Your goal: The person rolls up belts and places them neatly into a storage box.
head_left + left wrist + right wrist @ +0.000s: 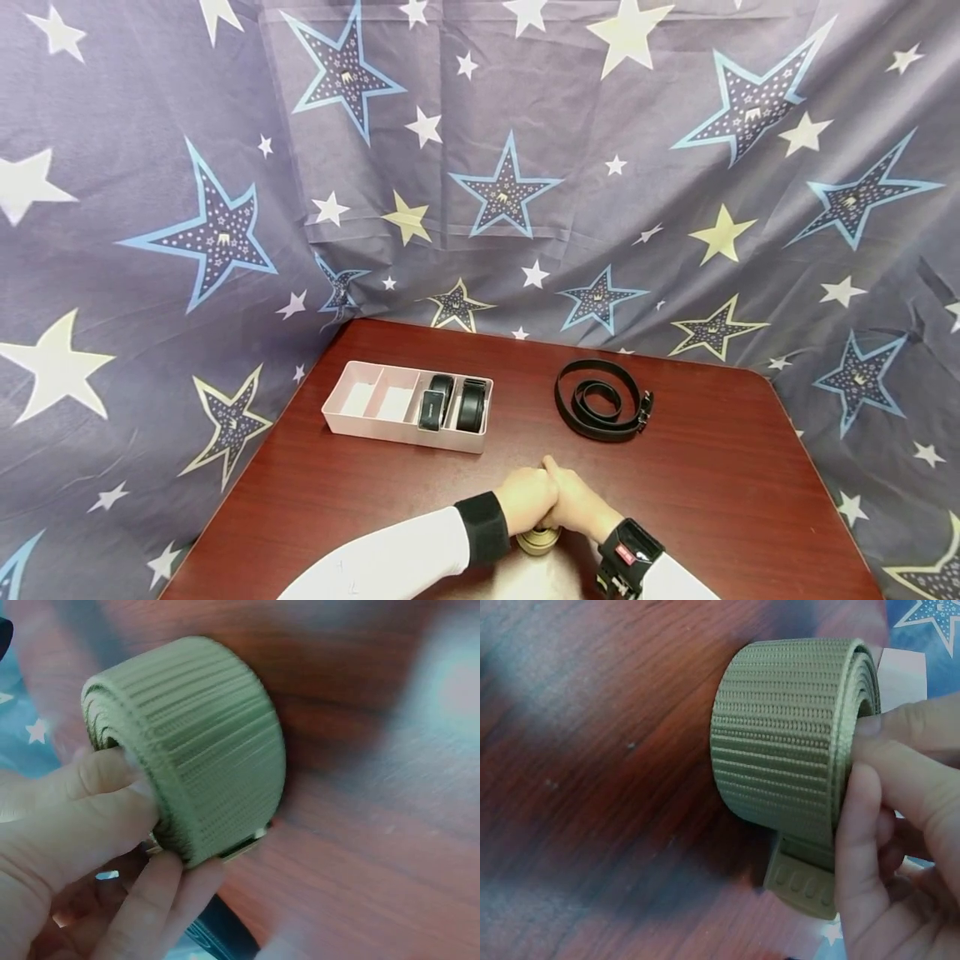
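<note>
A khaki webbing belt [537, 543], wound into a roll, lies between my two hands near the front of the table. In the left wrist view, my left hand [527, 498] pinches the roll, thumb at its hollow centre and fingers along the lower edge. My right hand [583, 505] grips the opposite side, its fingers curled at the roll's edge in the right wrist view. The belt's buckle [802, 885], ribbed and khaki, sticks out beneath the roll there. Both hands meet above the belt in the head view and hide much of it.
A pale pink divided box [405, 432] stands at the left, with two rolled black belts [472, 405] in its right compartments. Behind my hands to the right lies a loosely coiled black belt [592, 432]. Star-patterned cloth [510, 275] hangs behind the reddish-brown table [720, 500].
</note>
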`<state>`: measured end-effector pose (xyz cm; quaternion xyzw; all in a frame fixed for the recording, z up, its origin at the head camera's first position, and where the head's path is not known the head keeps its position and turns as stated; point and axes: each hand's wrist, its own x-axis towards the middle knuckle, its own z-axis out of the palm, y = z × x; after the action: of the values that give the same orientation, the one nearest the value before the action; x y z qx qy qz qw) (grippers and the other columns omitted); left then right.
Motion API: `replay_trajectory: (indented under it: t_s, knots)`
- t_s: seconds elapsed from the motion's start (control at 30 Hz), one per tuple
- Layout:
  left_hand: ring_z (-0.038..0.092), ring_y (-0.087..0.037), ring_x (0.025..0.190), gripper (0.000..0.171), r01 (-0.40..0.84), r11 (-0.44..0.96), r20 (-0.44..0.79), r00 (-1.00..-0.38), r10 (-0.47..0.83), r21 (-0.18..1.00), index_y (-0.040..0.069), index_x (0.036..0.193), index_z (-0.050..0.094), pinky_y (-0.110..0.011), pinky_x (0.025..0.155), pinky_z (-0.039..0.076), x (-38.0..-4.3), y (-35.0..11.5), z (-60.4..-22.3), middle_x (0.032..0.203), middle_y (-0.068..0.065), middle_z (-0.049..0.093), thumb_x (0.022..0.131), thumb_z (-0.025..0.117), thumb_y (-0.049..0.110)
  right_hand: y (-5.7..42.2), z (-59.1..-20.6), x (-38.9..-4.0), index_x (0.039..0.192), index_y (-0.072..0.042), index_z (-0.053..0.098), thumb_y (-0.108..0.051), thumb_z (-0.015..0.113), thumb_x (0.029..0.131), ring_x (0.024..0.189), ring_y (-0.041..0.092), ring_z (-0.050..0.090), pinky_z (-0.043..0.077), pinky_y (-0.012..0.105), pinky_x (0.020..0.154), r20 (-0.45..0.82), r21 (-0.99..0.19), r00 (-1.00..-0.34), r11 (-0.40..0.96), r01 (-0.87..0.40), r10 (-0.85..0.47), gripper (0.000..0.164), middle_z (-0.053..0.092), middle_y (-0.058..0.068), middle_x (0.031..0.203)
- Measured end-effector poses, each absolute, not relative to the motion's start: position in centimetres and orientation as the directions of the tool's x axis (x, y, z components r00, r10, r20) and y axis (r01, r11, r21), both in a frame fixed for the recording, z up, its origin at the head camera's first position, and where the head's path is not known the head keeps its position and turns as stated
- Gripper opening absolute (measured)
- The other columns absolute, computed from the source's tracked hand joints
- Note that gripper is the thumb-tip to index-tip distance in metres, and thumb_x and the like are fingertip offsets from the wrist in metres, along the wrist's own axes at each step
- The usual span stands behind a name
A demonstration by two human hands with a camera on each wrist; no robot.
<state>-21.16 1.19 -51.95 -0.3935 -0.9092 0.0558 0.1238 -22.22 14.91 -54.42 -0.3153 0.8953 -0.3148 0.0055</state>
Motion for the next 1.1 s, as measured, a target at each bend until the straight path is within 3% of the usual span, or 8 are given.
replay_trajectory:
  t_s: [0.1,0.23,0.33,0.47,0.63,0.77,0.9,1.1]
  knots:
    - [0.060,-0.005,0.059,0.013,0.670,0.702,0.150,-0.689,0.709,-0.241,0.024,0.067,0.069,-0.022,0.050,0.048,-20.9,1.8,-51.9,0.075,0.008,0.069,0.067,0.077,0.034,15.3,-54.5,-22.4,0.095,-0.007,0.044,-0.011,0.086,0.051,0.069,0.008,0.058,0.048,0.025,0.061,0.225,-0.554,-0.769,0.570,-0.606,-0.599,0.060,0.060,-0.002,0.077]
    - [0.062,-0.004,0.062,0.014,0.658,0.692,0.103,-0.698,0.708,-0.299,0.027,0.073,0.071,-0.022,0.051,0.049,-21.0,2.2,-52.0,0.077,0.010,0.069,0.075,0.073,0.041,16.5,-53.6,-23.3,0.100,-0.004,0.052,-0.014,0.083,0.063,0.075,0.009,0.059,0.049,0.027,0.066,0.057,-0.573,-0.760,0.602,-0.556,-0.648,0.049,0.063,0.001,0.084]
    - [0.061,-0.002,0.064,0.009,0.649,0.662,0.095,-0.683,0.724,-0.376,0.029,0.075,0.069,-0.021,0.052,0.048,-21.1,2.2,-52.4,0.075,0.012,0.067,0.081,0.070,0.036,17.3,-52.6,-24.2,0.090,-0.006,0.059,-0.007,0.079,0.069,0.073,0.006,0.052,0.045,0.025,0.065,-0.016,-0.498,-0.739,0.646,-0.579,-0.674,0.029,0.059,-0.001,0.082]
    - [0.055,0.000,0.058,0.011,0.605,0.632,0.133,-0.663,0.737,-0.484,0.032,0.069,0.066,-0.021,0.046,0.044,-21.0,2.0,-53.3,0.069,0.014,0.062,0.080,0.068,0.032,17.8,-53.2,-25.0,0.076,-0.015,0.061,-0.011,0.080,0.072,0.073,0.004,0.046,0.042,0.020,0.064,0.145,-0.301,-0.653,0.596,-0.745,-0.743,0.019,0.051,-0.004,0.082]
    - [0.050,-0.002,0.056,0.013,0.513,0.677,0.243,-0.672,0.699,-0.528,0.031,0.067,0.065,-0.021,0.042,0.041,-20.9,1.7,-54.5,0.069,0.013,0.058,0.079,0.066,0.036,18.3,-55.7,-25.6,0.082,-0.019,0.064,-0.014,0.077,0.077,0.076,0.002,0.055,0.047,0.019,0.067,0.322,-0.150,-0.587,0.572,-0.806,-0.743,0.015,0.057,-0.009,0.085]
    - [0.047,-0.005,0.064,0.013,0.463,0.726,0.301,-0.694,0.654,-0.508,0.029,0.067,0.066,-0.021,0.042,0.041,-20.8,1.2,-54.8,0.069,0.009,0.055,0.078,0.066,0.036,19.3,-56.9,-26.3,0.084,-0.019,0.062,-0.012,0.076,0.078,0.073,0.003,0.059,0.050,0.022,0.064,0.395,-0.082,-0.598,0.622,-0.779,-0.697,0.017,0.057,-0.010,0.082]
    - [0.046,-0.006,0.061,0.013,0.437,0.747,0.300,-0.722,0.623,-0.501,0.028,0.060,0.064,-0.022,0.041,0.040,-20.6,0.3,-54.7,0.062,0.009,0.056,0.070,0.070,0.035,21.6,-57.0,-27.1,0.082,-0.017,0.059,-0.008,0.079,0.072,0.069,0.008,0.059,0.050,0.028,0.061,0.454,-0.030,-0.625,0.690,-0.723,-0.635,0.024,0.054,-0.008,0.079]
    - [0.054,-0.005,0.052,0.020,0.458,0.795,0.243,-0.783,0.573,-0.397,0.028,0.055,0.060,-0.024,0.044,0.044,-20.8,-1.1,-54.6,0.057,0.010,0.059,0.070,0.072,0.030,24.8,-56.5,-26.3,0.082,-0.018,0.055,-0.009,0.078,0.077,0.066,0.002,0.049,0.044,0.024,0.057,0.356,-0.105,-0.691,0.708,-0.699,-0.629,0.025,0.049,-0.011,0.076]
